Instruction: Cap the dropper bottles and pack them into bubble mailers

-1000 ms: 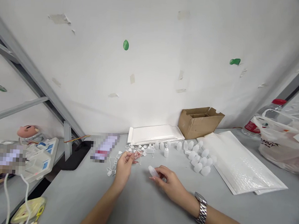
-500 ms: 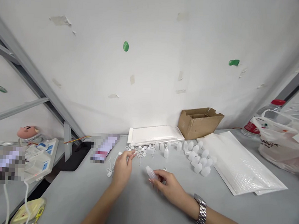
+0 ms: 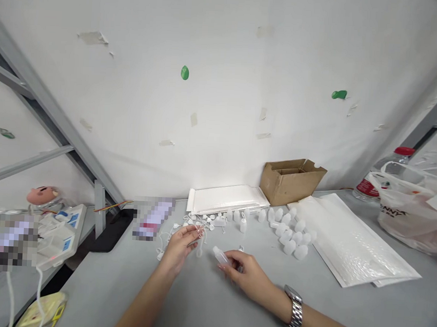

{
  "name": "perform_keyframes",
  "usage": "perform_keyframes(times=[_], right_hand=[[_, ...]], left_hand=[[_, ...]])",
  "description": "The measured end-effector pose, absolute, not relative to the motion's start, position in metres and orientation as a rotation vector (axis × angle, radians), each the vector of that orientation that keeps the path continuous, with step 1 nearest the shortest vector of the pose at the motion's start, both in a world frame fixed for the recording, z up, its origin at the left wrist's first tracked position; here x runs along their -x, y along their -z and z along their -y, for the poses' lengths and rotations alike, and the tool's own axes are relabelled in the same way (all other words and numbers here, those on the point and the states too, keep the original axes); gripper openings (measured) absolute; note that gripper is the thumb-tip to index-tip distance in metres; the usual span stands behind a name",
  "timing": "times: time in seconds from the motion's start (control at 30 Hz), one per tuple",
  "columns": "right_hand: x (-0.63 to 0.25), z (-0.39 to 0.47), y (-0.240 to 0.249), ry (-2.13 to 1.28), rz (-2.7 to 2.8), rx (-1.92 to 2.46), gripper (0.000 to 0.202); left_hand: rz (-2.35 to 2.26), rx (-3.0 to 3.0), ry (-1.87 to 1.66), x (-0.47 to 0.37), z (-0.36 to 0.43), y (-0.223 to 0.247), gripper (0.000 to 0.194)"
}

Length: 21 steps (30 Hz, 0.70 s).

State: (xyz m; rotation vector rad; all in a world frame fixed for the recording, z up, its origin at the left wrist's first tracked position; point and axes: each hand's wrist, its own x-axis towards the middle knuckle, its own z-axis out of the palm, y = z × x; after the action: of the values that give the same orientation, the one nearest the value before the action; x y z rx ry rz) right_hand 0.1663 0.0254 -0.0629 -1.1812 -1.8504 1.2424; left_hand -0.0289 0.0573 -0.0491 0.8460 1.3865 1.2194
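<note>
While the left fingers (image 3: pixel 190 235) pinch a white cord (image 3: pixel 199 253), the right fingers (image 3: pixel 234 255) grip a translucent bottle (image 3: pixel 220 255), contents unclear.

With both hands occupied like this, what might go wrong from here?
The white cord dangling from the left hand could snag on the jumbled corded pieces nearby. The tilted bottle pinched in the right hand might slip. The upright bottle beyond the hands could be knocked over by a reach.

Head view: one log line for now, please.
left hand: pinches white cord | right hand: holds tilted translucent bottle | beyond: grouped bottles, small white corded pieces
</note>
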Motion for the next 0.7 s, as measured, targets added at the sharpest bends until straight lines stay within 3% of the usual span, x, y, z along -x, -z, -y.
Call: perform_keyframes(times=[0.53,0.7], right_hand=[[-0.1686,-0.0263,0.0655,-1.122,1.903,1.217,0.022],[-0.1687,-0.0263,0.0659,-1.130,1.905,1.229,0.021]], left_hand=[[-1.568,-1.461,-1.419,0.0265,-0.0521,0.0490,0.011],[-1.615,-1.459,-1.373,0.0282,-0.0502,0.0516,0.017]])
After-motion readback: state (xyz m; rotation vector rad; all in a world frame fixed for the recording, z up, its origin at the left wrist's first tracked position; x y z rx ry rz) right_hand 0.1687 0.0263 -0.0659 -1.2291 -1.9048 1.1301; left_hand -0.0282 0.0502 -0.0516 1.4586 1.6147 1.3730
